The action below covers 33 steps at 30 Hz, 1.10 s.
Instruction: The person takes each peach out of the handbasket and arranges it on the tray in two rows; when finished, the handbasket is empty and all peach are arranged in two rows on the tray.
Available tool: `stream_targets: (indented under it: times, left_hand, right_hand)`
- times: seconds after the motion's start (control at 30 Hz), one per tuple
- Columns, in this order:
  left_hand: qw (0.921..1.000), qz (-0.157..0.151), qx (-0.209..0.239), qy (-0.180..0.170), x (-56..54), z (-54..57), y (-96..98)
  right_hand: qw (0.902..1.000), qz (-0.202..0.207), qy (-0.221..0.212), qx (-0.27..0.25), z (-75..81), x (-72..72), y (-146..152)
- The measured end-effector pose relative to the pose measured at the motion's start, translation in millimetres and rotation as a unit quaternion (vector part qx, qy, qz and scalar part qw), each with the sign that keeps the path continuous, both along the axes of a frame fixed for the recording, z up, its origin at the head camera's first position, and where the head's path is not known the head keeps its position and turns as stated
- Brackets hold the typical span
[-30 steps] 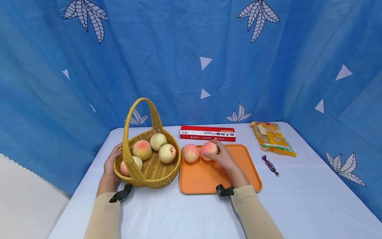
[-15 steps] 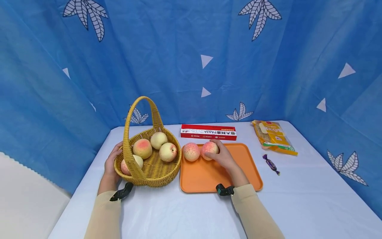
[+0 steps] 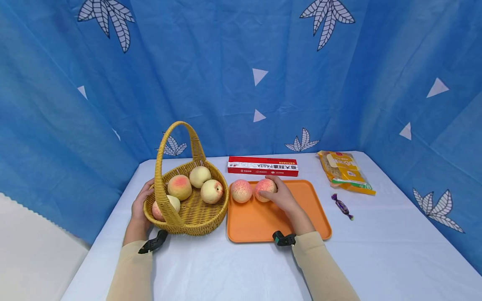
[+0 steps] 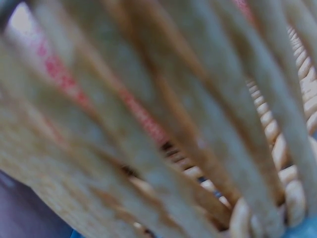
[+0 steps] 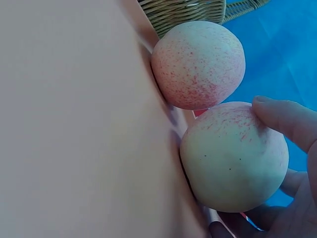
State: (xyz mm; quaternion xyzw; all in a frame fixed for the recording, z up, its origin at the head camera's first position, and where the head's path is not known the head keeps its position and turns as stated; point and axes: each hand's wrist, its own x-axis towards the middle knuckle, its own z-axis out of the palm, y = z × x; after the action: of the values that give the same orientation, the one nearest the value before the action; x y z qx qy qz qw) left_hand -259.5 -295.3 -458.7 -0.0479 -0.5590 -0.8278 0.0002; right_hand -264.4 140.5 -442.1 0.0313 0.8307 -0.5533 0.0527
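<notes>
My left hand [image 3: 140, 209] holds the outer left side of a yellow wicker basket [image 3: 199, 228] with a tall handle. Several peaches, one of them a blushed peach [image 3: 179, 187], lie inside the basket. In the left wrist view the woven wall [image 4: 163, 119] fills nearly everything, with pink showing through its gaps. My right hand [image 3: 281, 197] grips a speckled pink peach [image 5: 233, 158] between thumb and fingers, low over the orange tray [image 3: 256, 225]. Just left of it, a second speckled peach [image 5: 198, 64] sits on the tray near its left edge.
Behind the tray lies a red pasta box [image 3: 262, 166]. A yellow food packet [image 3: 344, 172] and a purple wrapped candy [image 3: 342, 207] lie to the right on the white table [image 3: 376, 246]. A blue curtain [image 3: 211, 75] hangs at the back and sides.
The gripped peach has shifted very slightly right, so the gap to the other peach is a little wider. My left hand and the basket have stayed in place.
</notes>
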Motion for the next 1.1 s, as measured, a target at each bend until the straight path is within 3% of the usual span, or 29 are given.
stream_targets:
  times: [0.37,0.7,1.1]
  left_hand:
    - [1.0000,-0.001,0.005,-0.006,0.4,-1.2,-2.4]
    - [0.9998,0.010,-0.007,-0.015,1.3,-0.3,-0.6]
    - [0.9998,0.010,-0.005,-0.015,4.1,3.7,1.5]
  right_hand:
    - [0.9998,0.006,0.019,-0.008,8.7,1.6,-0.4]
    - [0.9941,-0.002,0.082,0.071,17.1,7.7,-6.4]
    - [0.9851,0.013,0.133,0.108,26.7,13.1,-23.9]
